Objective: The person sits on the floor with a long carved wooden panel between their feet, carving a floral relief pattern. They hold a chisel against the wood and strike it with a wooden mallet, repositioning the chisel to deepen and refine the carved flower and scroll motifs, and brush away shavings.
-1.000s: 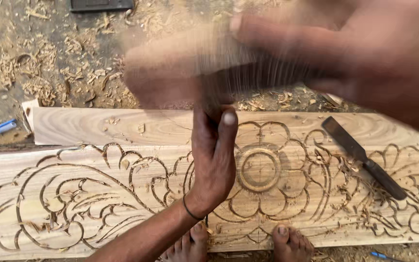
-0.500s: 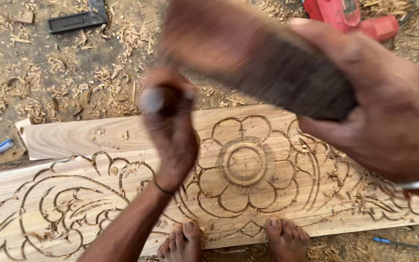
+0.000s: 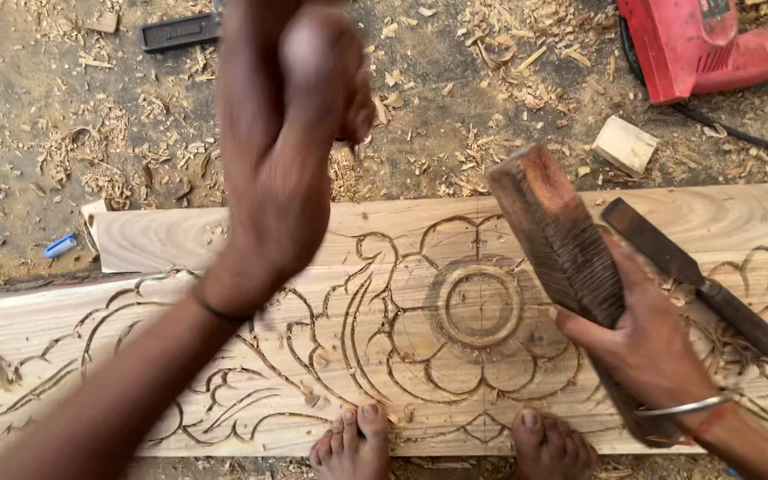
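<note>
A: Left hand (image 3: 291,151) up high over the far edge, blurred, clenched on something hidden. Right hand (image 3: 646,342) gripping the wooden mallet (image 3: 562,244) over the carved plank (image 3: 455,320), near right.

B: Risky: toes (image 3: 357,436) at the near edge, loose chisel (image 3: 700,280) just beside. Could slip, gouge the flower.

A: Half a second back, mallet raised high; now lowered beside the rosette.

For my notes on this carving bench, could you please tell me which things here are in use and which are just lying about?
In use:
carved wooden plank
wooden mallet, in right hand
left hand, raised, blurred

Lying about:
chisel on plank
red power tool
wood block
blue marker
</note>
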